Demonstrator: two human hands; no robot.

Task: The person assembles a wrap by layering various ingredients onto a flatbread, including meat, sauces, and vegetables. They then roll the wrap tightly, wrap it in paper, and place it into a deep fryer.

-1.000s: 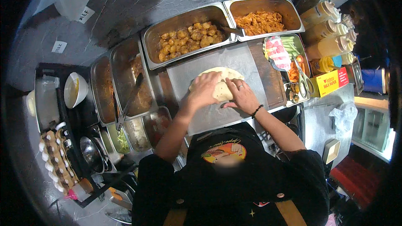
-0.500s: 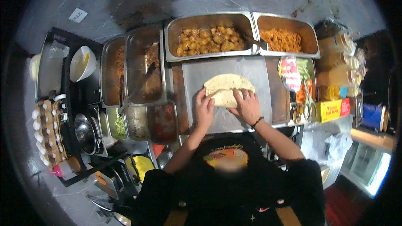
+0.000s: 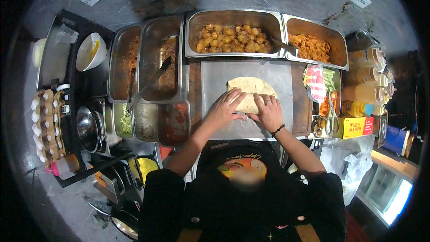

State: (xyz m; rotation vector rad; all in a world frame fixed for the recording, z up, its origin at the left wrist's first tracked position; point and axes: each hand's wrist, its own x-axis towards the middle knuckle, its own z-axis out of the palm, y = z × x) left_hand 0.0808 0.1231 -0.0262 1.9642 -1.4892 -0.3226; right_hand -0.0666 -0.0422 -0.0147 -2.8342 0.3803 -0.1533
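A pale, brown-flecked flour tortilla (image 3: 251,84) lies folded over into a roll on a sheet of wax paper (image 3: 214,78). My left hand (image 3: 225,106) bends its fingers over the left part of the roll, with the thumb on the near side. On the right part, my right hand (image 3: 270,114) grips the roll the same way, thumb toward me. Both hands are closed on it, a short gap between them. A dark bracelet circles my right wrist. Whatever is inside the tortilla is hidden by the fold.
Behind the paper stand a steel pan of potatoes (image 3: 190,33) and a pan of orange shreds (image 3: 345,54). Tongs (image 3: 154,78) rest across pans at left. Scissors (image 3: 332,118) lie over vegetables at right, near sauce bottles (image 3: 360,75) and a yellow box (image 3: 354,127).
My left hand has slid up and over the roll, its fingers now reaching across the top. The near flap is folded farther over, and less of the tortilla lies flat.
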